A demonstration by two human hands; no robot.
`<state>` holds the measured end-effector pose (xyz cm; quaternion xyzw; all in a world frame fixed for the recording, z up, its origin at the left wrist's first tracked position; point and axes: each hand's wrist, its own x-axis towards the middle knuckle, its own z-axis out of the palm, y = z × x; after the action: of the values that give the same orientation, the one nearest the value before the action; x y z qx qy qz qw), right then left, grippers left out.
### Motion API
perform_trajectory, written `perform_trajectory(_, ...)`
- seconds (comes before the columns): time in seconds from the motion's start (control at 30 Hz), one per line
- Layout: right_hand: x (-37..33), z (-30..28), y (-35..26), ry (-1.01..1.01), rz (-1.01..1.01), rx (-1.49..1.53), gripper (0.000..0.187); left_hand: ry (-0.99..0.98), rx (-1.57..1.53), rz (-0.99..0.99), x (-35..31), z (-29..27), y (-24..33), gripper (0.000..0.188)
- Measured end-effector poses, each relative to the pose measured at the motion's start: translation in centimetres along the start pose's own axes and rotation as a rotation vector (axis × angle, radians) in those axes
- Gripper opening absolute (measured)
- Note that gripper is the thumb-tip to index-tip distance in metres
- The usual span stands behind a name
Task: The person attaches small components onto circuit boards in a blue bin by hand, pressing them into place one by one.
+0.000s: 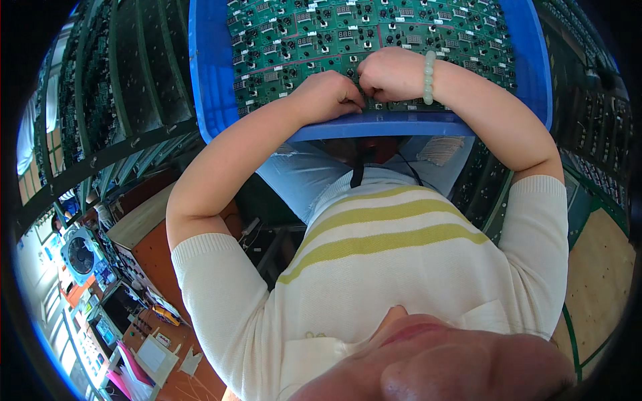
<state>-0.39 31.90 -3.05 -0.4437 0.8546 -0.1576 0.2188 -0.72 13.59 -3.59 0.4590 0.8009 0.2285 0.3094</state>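
Observation:
A blue plastic bin holds rows of green circuit boards with small displays, black buttons and white connectors. My left hand rests over the near rows by the bin's front rim, its fingers curled and pinched together. Close beside it, my right hand is bent over the same boards, fingers folded down and tips turned toward the left hand. A pale green bead bracelet circles the right wrist. Whatever lies between the fingertips of either hand is hidden.
Dark racks loaded with boards stand on the left, and more racks on the right. Lower left are an orange-brown desk with papers and pink folders, and a fan. My lap is under the bin's near side.

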Motion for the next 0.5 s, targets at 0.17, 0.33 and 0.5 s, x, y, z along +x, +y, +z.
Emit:
perform_trajectory(0.17, 0.14, -0.24, -0.6, -0.029, 0.028, -0.087, 0.007, 0.004, 0.044, 0.01, 0.07, 0.04, 0.17, 0.013)
perform_trajectory(0.33, -0.36, -0.65, -0.26, -0.038, 0.02, -0.027, 0.009, -0.004, 0.034, 0.006, 0.11, -0.63, 0.56, 0.013)
perform_trajectory(0.5, -0.4, -0.76, -0.33, -0.001, 0.005, 0.004, 0.009, -0.058, 0.002, -0.013, 0.22, -0.43, 0.35, 0.013)
